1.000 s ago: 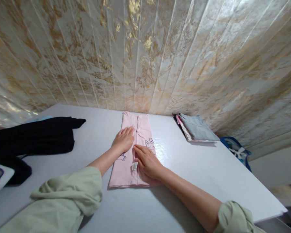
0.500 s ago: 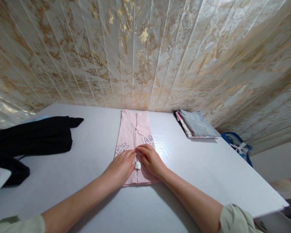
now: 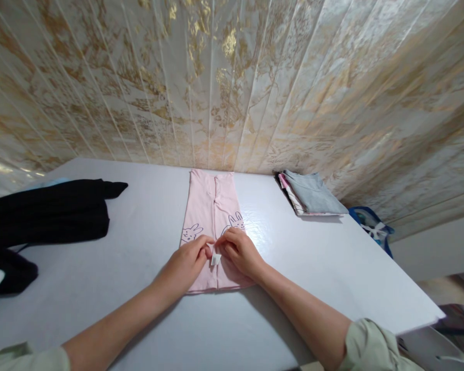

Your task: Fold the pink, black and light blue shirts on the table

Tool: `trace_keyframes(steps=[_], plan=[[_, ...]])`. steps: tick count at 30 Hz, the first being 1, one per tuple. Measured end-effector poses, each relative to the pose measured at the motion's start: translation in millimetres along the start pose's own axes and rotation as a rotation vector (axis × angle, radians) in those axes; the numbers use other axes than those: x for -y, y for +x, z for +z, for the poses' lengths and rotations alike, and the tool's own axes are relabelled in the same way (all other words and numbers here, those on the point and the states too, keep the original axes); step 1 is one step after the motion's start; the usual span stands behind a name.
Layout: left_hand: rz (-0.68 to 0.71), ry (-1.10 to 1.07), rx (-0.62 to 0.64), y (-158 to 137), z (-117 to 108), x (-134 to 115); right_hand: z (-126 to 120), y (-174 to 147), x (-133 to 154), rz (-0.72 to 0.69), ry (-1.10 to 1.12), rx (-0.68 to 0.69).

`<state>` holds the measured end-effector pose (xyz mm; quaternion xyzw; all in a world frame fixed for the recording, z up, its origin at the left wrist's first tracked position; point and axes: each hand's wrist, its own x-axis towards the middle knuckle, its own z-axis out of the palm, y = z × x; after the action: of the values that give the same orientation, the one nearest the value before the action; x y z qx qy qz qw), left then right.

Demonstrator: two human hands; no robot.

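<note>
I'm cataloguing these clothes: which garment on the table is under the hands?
The bunny-printed pink garment, in the middle. The left hand and right hand are over it; the black garment and grey-topped stack lie apart from both.

Moderately bright light puts glare on the table (image 3: 294,263) and soft shadow below the right arm (image 3: 305,312). The curtain (image 3: 232,103) blurs and stretches rightward; the black cloth (image 3: 50,214) shows little detail.
</note>
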<state>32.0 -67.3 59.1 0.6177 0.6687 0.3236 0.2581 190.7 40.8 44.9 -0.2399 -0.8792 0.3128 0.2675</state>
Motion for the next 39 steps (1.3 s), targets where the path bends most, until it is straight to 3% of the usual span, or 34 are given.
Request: trace_keyframes(steps=[5,14,19,26,30,34,39], plan=[[-0.026,0.024,-0.043,1,1,-1,-4,0,2,0.046,0.096,-0.001],[0.091,0.039,-0.017,-1,7,-3,-3,-1,1,0.069,0.124,0.004],[0.144,0.137,-0.113,1,10,6,-4,-1,2,0.033,0.066,-0.003],[0.222,0.222,-0.060,1,13,16,-2,-1,5,-0.031,-0.067,0.048],[0.216,0.240,-0.026,-3,1,6,-19,-4,14,-0.055,-0.122,0.138],[0.189,0.295,0.030,-30,-17,-6,-49,-29,29,-0.028,-0.224,0.259],[0.263,0.413,-0.060,-74,-26,13,-75,-69,35,0.026,-0.272,0.377]])
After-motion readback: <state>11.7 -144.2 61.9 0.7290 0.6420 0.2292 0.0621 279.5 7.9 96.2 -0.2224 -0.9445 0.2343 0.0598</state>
